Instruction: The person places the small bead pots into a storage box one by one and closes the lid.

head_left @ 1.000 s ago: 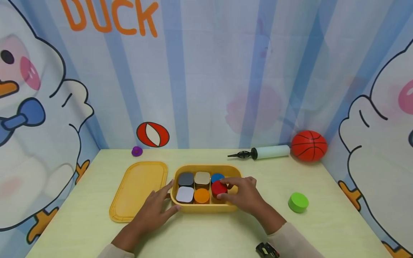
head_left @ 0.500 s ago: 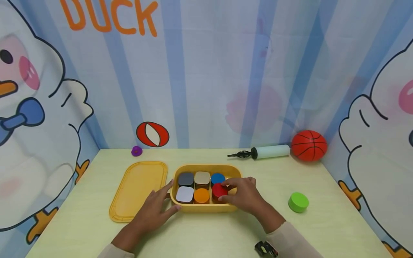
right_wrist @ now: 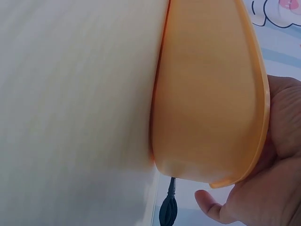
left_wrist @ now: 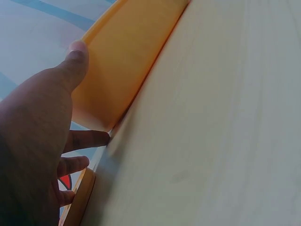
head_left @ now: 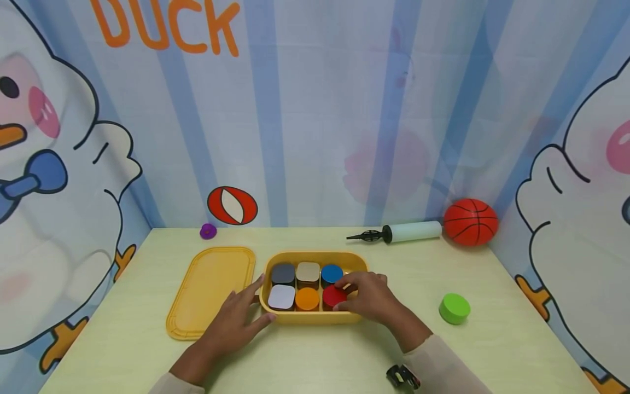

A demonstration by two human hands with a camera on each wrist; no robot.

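- Yellow box (head_left: 315, 318), smooth-walled with rounded corners and a lipped rim, stands at the lower middle of the head view, and its contents are out of sight in both wrist views
- Red cylinder (head_left: 332, 296), flat-topped and glossy, sits upright in the box's front row, at the right; the fingers in front cover its right side, and its base is hidden by the wall
- Blue cylinder (head_left: 332, 273) lies behind it, partly covered by a finger; orange cylinder (head_left: 307, 299) is to its left
- Grey block (head_left: 283, 273), beige block (head_left: 308, 271) and white block (head_left: 281, 296), all with rounded-square tops, fill the left part of the box
- Right hand (head_left: 369, 295) grasps the red cylinder between thumb and forefinger; in the right wrist view the box wall hides those tips
- Left hand (head_left: 233, 320) is not clenched: its fingers are spread at the box's left end, thumb against the front wall
- Yellow tray (head_left: 211, 293), flat with a ridged rim, lies left of the box, its right edge partly behind the left hand
- Green cylinder (head_left: 455, 308) stands at the right; hand pump (head_left: 415, 231), pale barrel and black nozzle, lies near the red basketball (head_left: 471, 222), upper right of the table
- Black object (head_left: 403, 376) at the bottom edge is hard to make out
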